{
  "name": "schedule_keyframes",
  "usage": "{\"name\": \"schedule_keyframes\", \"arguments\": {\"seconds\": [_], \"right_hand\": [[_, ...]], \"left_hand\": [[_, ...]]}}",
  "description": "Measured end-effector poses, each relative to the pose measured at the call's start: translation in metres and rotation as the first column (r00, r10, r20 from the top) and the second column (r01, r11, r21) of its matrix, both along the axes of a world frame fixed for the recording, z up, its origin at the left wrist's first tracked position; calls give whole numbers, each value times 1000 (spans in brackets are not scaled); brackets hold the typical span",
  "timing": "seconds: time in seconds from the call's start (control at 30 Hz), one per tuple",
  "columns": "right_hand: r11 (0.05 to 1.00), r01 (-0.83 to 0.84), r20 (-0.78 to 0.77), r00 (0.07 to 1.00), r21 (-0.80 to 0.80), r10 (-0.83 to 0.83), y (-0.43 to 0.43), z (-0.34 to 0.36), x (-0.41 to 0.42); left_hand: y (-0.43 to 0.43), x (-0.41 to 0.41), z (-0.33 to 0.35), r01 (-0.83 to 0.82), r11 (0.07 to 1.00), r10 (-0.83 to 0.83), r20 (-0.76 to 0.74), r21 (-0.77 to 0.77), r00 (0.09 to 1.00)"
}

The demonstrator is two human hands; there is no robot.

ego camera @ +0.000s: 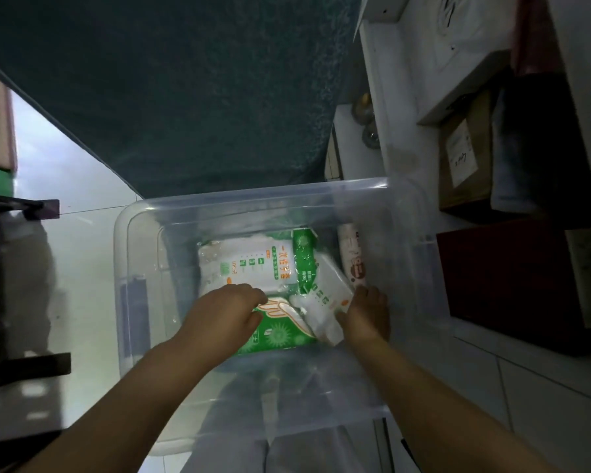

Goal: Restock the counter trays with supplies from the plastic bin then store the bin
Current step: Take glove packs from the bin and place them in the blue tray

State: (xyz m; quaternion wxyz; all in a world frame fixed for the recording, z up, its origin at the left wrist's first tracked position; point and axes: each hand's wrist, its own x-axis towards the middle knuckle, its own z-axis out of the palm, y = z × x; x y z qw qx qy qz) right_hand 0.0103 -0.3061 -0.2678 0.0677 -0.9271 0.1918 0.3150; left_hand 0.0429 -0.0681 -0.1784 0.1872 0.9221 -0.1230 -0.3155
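Two hands (224,314) (367,317), fingers (253,297) curled on packets (282,332) (325,300)

The clear plastic bin (140,233) is sitting open-topped, its long sides running left to right. On its floor toward the left, a large white packet (243,264) with green and orange print is lying flat. Nearer, a green packet (282,334) with a pale starburst is lying flat, the left hand (227,310) curling its fingers over its left edge. A smaller white packet (325,302) is tilting beside it, the right hand (367,315) gripping its lower end. A white bottle (352,261) with dark red print is leaning along the right wall.
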Motion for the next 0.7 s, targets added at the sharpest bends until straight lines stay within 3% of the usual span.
{"name": "schedule_keyframes", "arguments": {"seconds": [0.13, 0.23, 0.33, 0.47, 0.53, 0.6, 0.63, 0.7], "right_hand": [[998, 55, 25, 998, 13, -55, 5, 0, 2], [951, 199, -27, 980, 237, -198, 13, 18, 9], [897, 189, 15, 977, 398, -213, 26, 51, 9], [931, -69, 276, 960, 358, -35, 51, 107, -10], [925, -292, 426, 889, 245, 167, 64, 128, -21], [875, -452, 530, 792, 174, 304, 78, 143, -29], [844, -508, 564, 753, 169, 340, 84, 147, -32], [784, -592, 607, 696, 184, 383, 93, 149, -37]], "left_hand": [[-3, -4, -4, 18, 1000, -18, -1, 19, 1000], [-3, -7, 1, 25, 999, -25, -1, 45, 1000], [-7, -7, 12, -17, 999, 18, -31, 28, 999], [-17, -2, 31, -248, 963, 230, -155, -108, 961], [-22, 2, 39, -435, 883, 365, -324, -178, 873], [-24, 4, 46, -632, 743, 491, -463, -220, 738], [-22, 5, 48, -680, 699, 536, -467, -223, 704], [-15, 3, 50, -682, 706, 594, -365, -189, 717]]}}
